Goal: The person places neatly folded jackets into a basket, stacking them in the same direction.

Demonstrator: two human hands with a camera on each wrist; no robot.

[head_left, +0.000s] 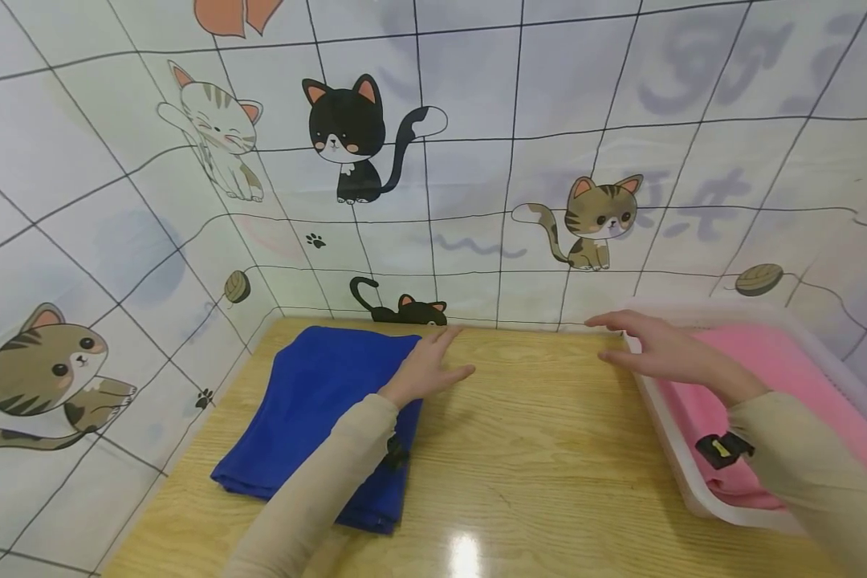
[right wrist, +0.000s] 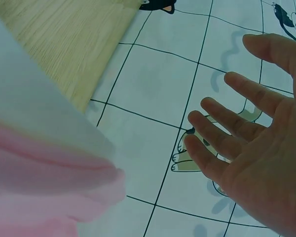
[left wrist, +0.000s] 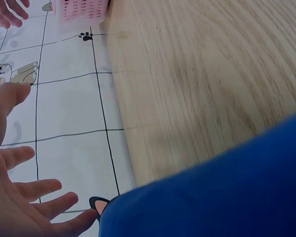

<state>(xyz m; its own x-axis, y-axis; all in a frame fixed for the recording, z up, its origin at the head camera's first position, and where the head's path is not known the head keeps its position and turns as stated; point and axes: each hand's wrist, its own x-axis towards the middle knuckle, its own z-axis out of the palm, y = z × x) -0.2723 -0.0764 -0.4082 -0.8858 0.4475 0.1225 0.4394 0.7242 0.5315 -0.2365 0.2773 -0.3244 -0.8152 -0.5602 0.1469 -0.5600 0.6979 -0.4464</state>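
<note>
Blue cloth (head_left: 332, 401), folded, lies flat on the left part of the wooden table (head_left: 527, 449). Over its far right corner hangs the left hand (head_left: 429, 368), fingers spread and holding nothing. Pink cloth (head_left: 766, 361) lies inside the pale plastic basket (head_left: 670, 449) on the right. By the basket's far left corner hovers the right hand (head_left: 668, 349), its fingers also spread, nothing in its grasp. 2 beige sleeves (head_left: 311, 482) reach forward. Behind, cartoon cats (head_left: 347, 120) decorate the gridded wall (head_left: 470, 185).
</note>
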